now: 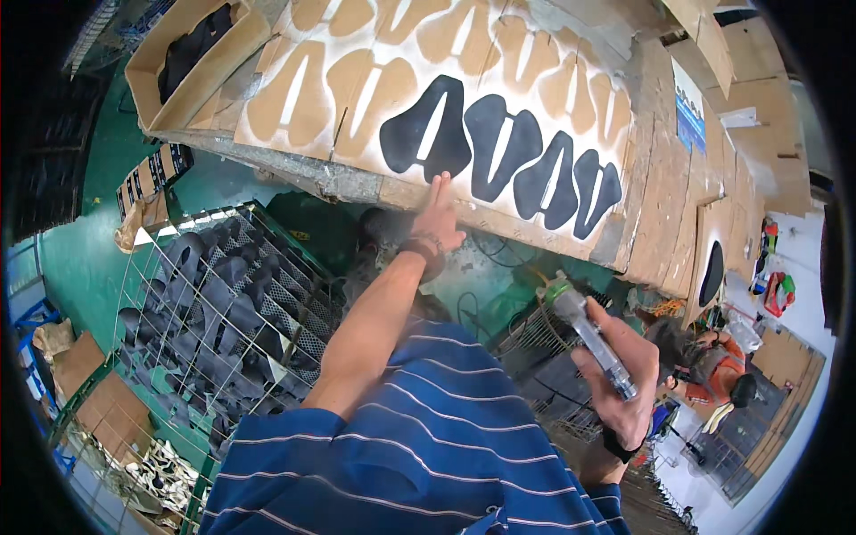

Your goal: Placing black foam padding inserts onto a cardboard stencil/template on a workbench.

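Observation:
My left hand (pixel 436 223) reaches up to the near edge of the cardboard-covered table. Its stretched fingertips touch the lower end of a black U-shaped cutout (pixel 412 134), the leftmost of a row of several lying flat. Another black cutout (pixel 489 147) lies just to its right. In my right hand (pixel 624 366), low and to the right, is a metal spray gun (pixel 593 339). My fingers are wrapped round its body, and its greenish nozzle end points up and left toward the table. The far side of the grip is hidden.
White overspray on the cardboard sheet (pixel 312 55) outlines bare brown cutout shapes. A cardboard box (pixel 192 67) with dark material stands at the table's far left. Below left, a wire mesh rack (pixel 223 303) holds many dark pieces. At the right, a person in orange (pixel 727 370) is nearby.

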Demonstrator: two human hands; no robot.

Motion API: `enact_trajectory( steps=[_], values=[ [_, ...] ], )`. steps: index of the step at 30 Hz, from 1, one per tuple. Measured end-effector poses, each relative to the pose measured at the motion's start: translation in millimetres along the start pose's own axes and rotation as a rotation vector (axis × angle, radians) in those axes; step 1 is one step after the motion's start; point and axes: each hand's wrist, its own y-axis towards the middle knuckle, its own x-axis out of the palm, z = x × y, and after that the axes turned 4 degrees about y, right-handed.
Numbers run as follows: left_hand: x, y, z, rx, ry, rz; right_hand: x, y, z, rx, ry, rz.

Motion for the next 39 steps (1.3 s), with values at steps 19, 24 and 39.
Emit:
enact_trajectory(
  steps=[19, 24, 39],
  values=[
    [4.8, 2.3, -3.3, -0.006, 0.050, 0.026, 8.1, -2.9, 2.0, -0.051, 0.033, -0.018],
    [-4.8, -0.6, 2.3, -0.019, 0.035, -0.037, 3.9, -1.6, -8.3, -0.071, 0.067, -0.120],
    [0.4, 0.6, -1.0, 0.007, 0.017, 0.003, 14.1, 8.2, -4.7, -0.035, -0.021, 0.132]
  ],
)
